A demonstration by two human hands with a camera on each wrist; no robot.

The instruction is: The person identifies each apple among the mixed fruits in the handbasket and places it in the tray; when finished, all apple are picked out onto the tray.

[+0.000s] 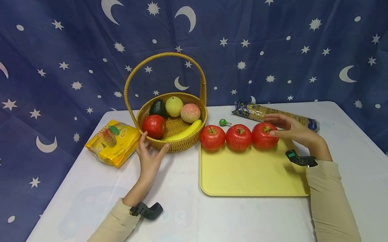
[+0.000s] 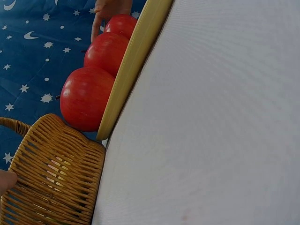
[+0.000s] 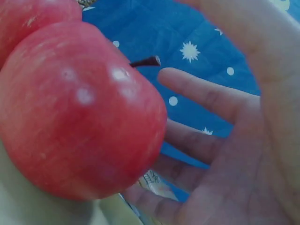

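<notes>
My left hand is at the front left of a woven basket, thumb and fingers spread against its outside near the rim. Inside the basket are a red apple, an avocado, a pale green pear, a peach and a banana. Three red apples stand in a row along the back of a yellow tray. Beside the rightmost apple, my right hand has its fingers spread and thumb apart; the right wrist view shows this apple in front of the palm.
A yellow snack packet lies left of the basket. Behind the tray are a green-wrapped lollipop and a long packet of noodles. The basket's tall handle arches up before a blue curtain. A white cloth covers the table.
</notes>
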